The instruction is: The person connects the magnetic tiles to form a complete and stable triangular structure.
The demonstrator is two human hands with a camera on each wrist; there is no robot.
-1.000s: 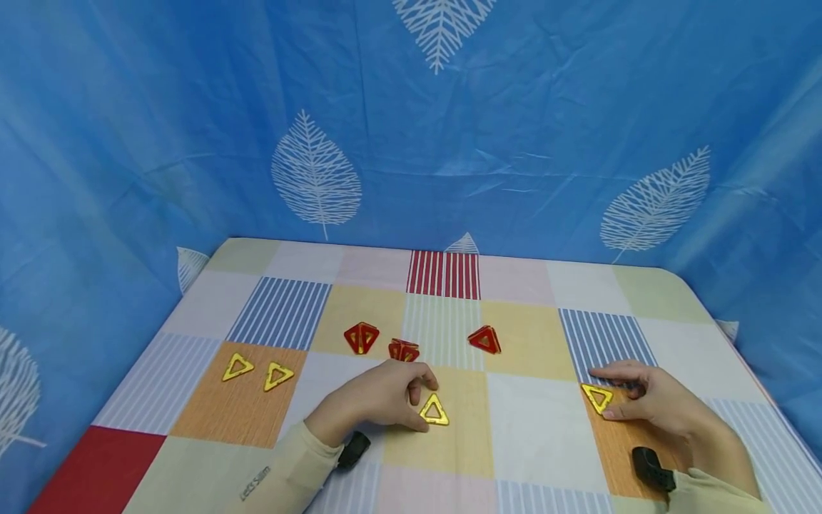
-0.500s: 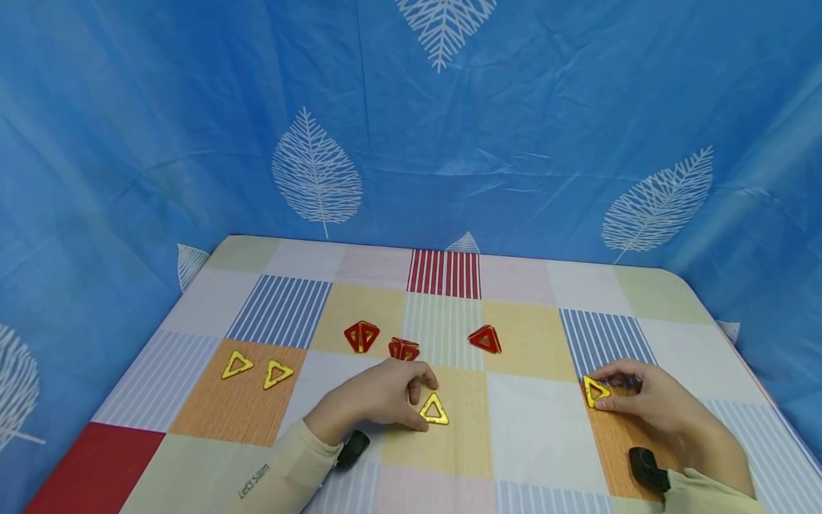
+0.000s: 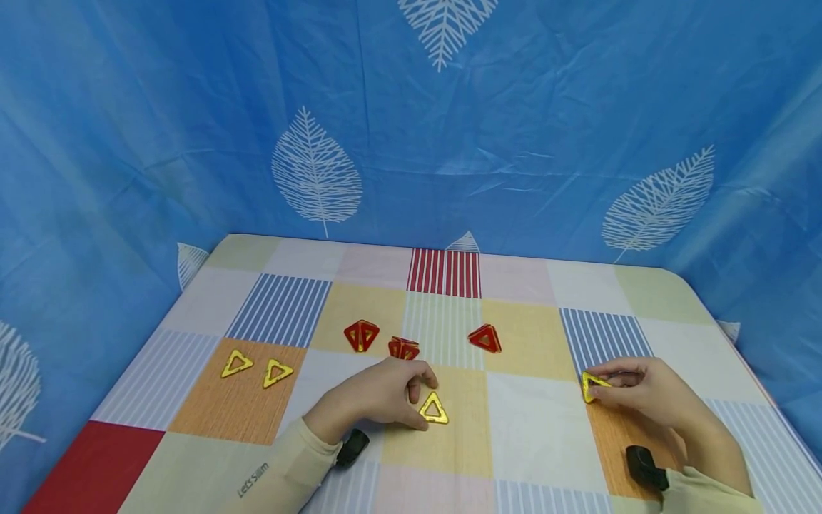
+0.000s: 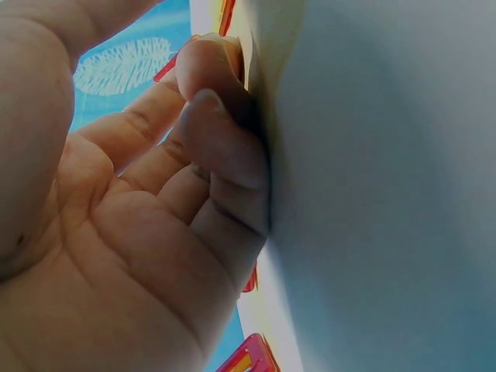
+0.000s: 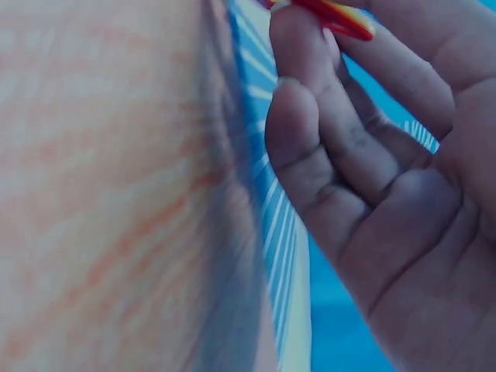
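My right hand (image 3: 661,400) pinches a yellow triangle magnetic tile (image 3: 587,390) between thumb and fingers at the right of the table. In the right wrist view a red-and-yellow edge of the tile (image 5: 345,18) shows at the fingertips, and the lower fingers are curled. My left hand (image 3: 385,392) rests on the table near the middle, its thumb and index finger beside another yellow triangle tile (image 3: 437,420) that lies flat. Seen from the left wrist, the lower fingers (image 4: 225,147) are loosely bent against the tabletop.
Two yellow triangle tiles (image 3: 236,354) (image 3: 277,381) lie at the left. Farther back are red triangular pieces (image 3: 362,335) (image 3: 484,338), one of them (image 3: 403,348) just behind my left hand. A blue leaf-print curtain (image 3: 514,143) borders the patchwork-covered table (image 3: 539,421).
My right hand has drawn its yellow tile into a closer pinch, and the tile has turned and tilted. My left hand and the other tiles have stayed in place.
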